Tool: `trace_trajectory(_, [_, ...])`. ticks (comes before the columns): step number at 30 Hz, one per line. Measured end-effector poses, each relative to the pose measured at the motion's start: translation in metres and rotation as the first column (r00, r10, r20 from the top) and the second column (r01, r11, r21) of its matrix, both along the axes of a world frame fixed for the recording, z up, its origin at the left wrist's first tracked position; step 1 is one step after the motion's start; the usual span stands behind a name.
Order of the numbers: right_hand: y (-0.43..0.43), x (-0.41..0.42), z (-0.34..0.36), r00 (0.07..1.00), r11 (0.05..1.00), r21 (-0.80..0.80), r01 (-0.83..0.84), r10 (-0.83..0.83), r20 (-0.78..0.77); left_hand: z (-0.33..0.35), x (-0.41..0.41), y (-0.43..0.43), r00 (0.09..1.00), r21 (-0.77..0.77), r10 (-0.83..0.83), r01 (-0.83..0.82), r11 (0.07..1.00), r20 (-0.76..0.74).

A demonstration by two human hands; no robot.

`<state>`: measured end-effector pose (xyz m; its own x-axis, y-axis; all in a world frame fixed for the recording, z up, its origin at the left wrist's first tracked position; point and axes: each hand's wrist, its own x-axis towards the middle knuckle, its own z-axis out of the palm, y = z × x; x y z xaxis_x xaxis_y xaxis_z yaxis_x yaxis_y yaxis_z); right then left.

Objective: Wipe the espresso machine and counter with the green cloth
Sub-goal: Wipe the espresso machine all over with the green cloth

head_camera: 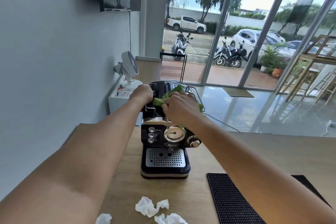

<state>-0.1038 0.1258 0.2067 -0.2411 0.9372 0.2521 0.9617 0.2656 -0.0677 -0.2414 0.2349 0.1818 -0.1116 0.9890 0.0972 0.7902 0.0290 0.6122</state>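
Crumpled green cloth [170,96] atop black espresso machine [164,143], wooden counter [236,151]

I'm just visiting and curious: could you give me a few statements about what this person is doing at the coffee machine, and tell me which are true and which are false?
1. The right hand presses a green cloth on top of the espresso machine. True.
2. The left hand holds a cup. False: it grips the machine's top left edge.
3. Crumpled white tissues lie on the wooden counter near the person. True.
4. The black bar mat lies left of the machine. False: it lies to its right.
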Motion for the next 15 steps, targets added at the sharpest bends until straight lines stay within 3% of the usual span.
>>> trace_trajectory(8, [0.095,0.014,0.020,0.990,0.997,-0.051,0.064,-0.069,-0.124,-0.005,-0.005,0.006,0.999,0.010,-0.038,0.038,0.999,0.011])
trace_trajectory(13, [0.143,0.024,0.051,0.820,0.934,-0.012,0.358,-0.321,-0.474,-0.010,-0.006,0.010,1.000,0.002,-0.026,0.026,1.000,0.017])
trace_trajectory(15, [0.166,0.027,0.044,0.766,0.911,-0.176,0.372,-0.409,-0.496,-0.011,-0.005,0.011,1.000,0.011,-0.020,0.020,1.000,0.010])
